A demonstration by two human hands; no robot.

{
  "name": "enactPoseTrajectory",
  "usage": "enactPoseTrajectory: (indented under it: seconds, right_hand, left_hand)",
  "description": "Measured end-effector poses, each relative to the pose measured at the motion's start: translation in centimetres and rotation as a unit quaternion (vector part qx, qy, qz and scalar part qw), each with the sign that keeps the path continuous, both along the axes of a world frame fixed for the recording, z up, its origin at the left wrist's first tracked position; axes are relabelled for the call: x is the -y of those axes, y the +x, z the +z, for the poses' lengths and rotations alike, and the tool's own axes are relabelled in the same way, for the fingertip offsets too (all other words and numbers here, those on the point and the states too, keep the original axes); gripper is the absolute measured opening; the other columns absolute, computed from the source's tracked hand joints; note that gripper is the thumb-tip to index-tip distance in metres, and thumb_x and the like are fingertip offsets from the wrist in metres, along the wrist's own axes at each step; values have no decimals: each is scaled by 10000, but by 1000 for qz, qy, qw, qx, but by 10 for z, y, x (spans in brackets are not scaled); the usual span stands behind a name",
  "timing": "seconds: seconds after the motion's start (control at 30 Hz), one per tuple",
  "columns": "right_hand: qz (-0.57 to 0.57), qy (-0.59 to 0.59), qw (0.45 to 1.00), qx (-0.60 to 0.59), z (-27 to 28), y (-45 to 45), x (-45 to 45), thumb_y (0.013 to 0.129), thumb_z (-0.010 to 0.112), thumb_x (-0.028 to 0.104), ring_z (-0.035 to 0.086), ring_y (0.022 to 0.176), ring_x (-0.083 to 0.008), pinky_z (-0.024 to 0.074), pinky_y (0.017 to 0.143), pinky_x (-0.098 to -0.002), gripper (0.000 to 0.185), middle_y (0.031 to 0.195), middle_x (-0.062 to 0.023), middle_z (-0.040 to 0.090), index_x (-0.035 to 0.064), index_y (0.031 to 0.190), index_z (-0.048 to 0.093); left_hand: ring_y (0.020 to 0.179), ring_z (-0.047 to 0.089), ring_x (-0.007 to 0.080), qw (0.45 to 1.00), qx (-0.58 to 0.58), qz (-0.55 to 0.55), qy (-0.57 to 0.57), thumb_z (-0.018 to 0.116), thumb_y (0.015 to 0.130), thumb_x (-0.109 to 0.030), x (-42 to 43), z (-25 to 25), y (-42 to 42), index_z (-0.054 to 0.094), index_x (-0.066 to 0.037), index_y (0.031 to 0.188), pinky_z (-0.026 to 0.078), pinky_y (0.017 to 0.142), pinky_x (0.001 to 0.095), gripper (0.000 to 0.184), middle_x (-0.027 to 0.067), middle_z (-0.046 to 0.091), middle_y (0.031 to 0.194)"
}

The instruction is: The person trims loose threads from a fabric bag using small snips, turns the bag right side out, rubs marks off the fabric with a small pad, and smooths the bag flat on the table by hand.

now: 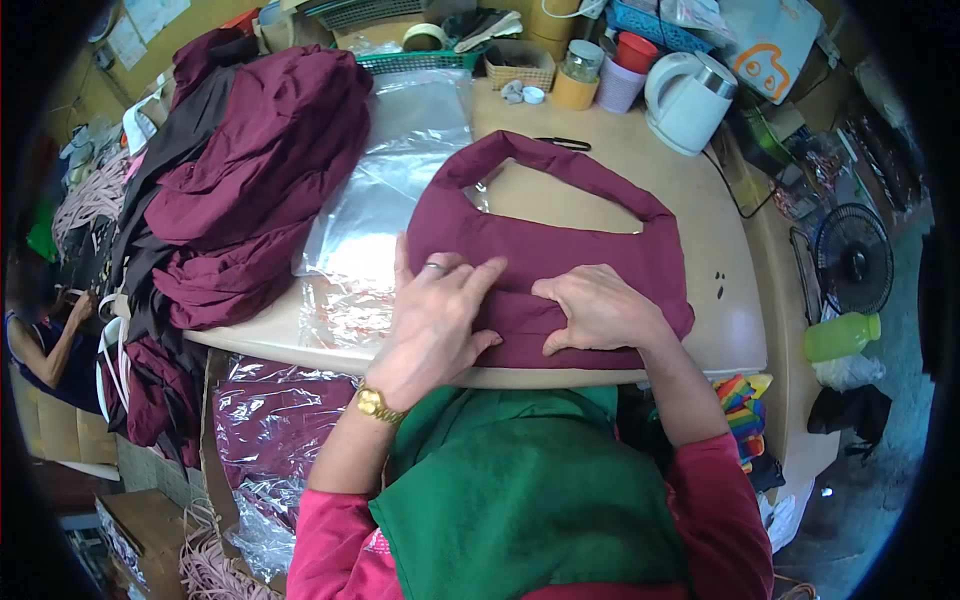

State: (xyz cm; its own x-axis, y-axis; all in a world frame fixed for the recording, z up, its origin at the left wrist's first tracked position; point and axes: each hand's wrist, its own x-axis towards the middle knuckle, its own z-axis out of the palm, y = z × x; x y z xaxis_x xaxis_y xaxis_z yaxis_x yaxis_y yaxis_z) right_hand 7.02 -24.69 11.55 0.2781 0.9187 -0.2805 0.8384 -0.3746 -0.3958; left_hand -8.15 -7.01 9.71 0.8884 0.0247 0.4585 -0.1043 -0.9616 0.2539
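Observation:
A maroon fabric bag (560,262) lies flat on the table in front of me, its broad loop handle pointing away. My left hand (435,310) rests on the bag's left part, fingers spread and thumb apart; it wears a ring and a gold watch (378,404). On the right part of the bag presses my right hand (605,312), its fingers bent and its thumb apart from the index finger. A horizontal fold or seam runs across the cloth between the hands. The undersides of both hands are hidden.
Left of the bag lie clear plastic sleeves (415,135) and a large heap of maroon cloth (265,165). A white kettle (690,100), jars and baskets line the back. Bagged maroon pieces (275,420) sit below the table edge. Another person's arm (60,345) shows far left.

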Motion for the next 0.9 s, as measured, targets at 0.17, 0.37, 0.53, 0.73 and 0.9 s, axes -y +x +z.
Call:
enactPoseTrajectory:
  seconds: [0.17, 0.37, 0.53, 0.73, 0.9]
  right_hand:
    - [-26, 37, 998, 49, 4, 11, 43, 695, 737, 98, 653, 831, -375, 468, 730, -486, 206, 751, -159, 653, 2, 822, 607]
    - [-97, -30, 993, 59, -4, 26, 113, 661, 666, 19, 638, 836, -361, 445, 776, -454, 168, 746, -134, 642, 24, 809, 588]
    - [-118, 151, 972, 139, -52, 20, 155, 598, 669, -34, 605, 818, -295, 416, 746, -399, 257, 774, -86, 575, 60, 784, 519]
    - [-121, 228, 929, 266, -83, 11, 166, 645, 673, 22, 584, 766, -276, 410, 756, -390, 221, 721, -72, 488, 88, 782, 513]
    - [-176, 188, 909, 326, -98, 31, 208, 699, 654, 27, 588, 795, -277, 425, 752, -409, 193, 784, -72, 538, 92, 845, 547]
  left_hand:
    - [915, 646, 270, 992, -114, -38, 43, 737, 702, -71, -14, -3, 9, 667, -97, 875, 396, 995, 475, 189, 69, 670, 864]
    - [852, 613, 280, 992, -116, -25, 44, 697, 626, 6, -37, -39, -3, 608, -97, 819, 416, 793, 407, 237, 64, 627, 814]
    - [771, 577, 283, 990, -138, -15, 10, 665, 568, -8, -41, -59, -10, 566, -105, 733, 373, 773, 405, 216, 80, 613, 749]
    - [771, 572, 291, 991, -136, -13, 8, 669, 565, -10, -41, -71, -14, 544, -99, 719, 373, 772, 407, 217, 84, 600, 749]
    - [782, 575, 298, 992, -97, 34, 69, 634, 605, 6, -50, -75, -17, 540, -99, 717, 391, 802, 426, 180, 93, 565, 729]
